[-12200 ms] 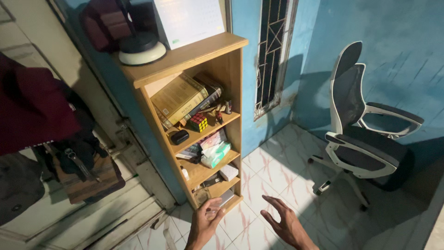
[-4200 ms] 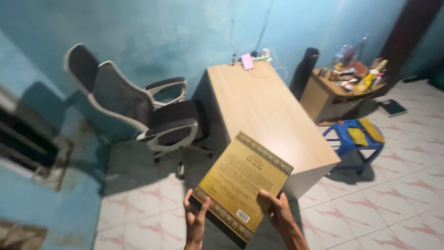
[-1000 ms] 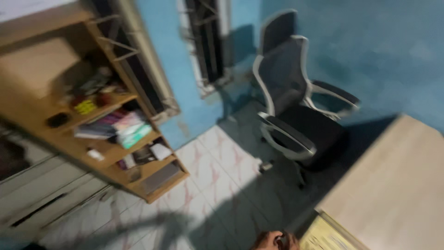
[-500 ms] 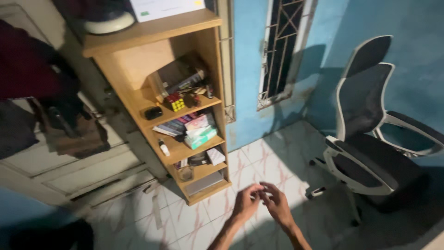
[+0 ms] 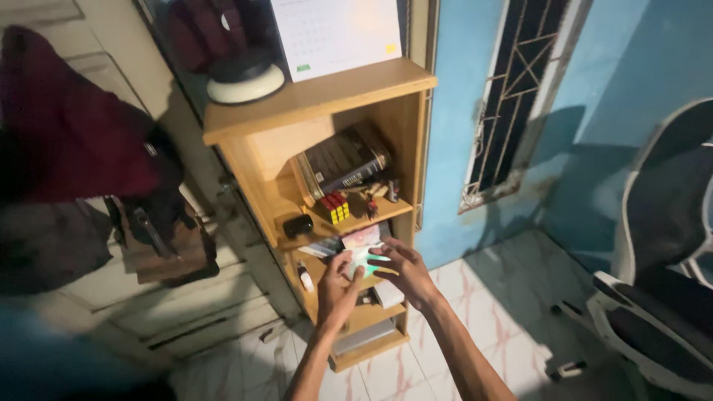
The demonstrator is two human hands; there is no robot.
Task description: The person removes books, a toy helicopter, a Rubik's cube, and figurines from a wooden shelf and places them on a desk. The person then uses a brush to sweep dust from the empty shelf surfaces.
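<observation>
Both hands, left [image 5: 336, 288] and right [image 5: 401, 272], closing on pale green pack [image 5: 362, 259] between fingertips, on shelf [image 5: 349, 223] just ahead; best gripped squarely at both ends, clear of pink packet [image 5: 362, 236] above

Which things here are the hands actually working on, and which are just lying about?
In hand:
left hand and right hand, both on the green-and-white pack
second shelf

Lying about:
dark book
puzzle cube
black case
office chair
</observation>
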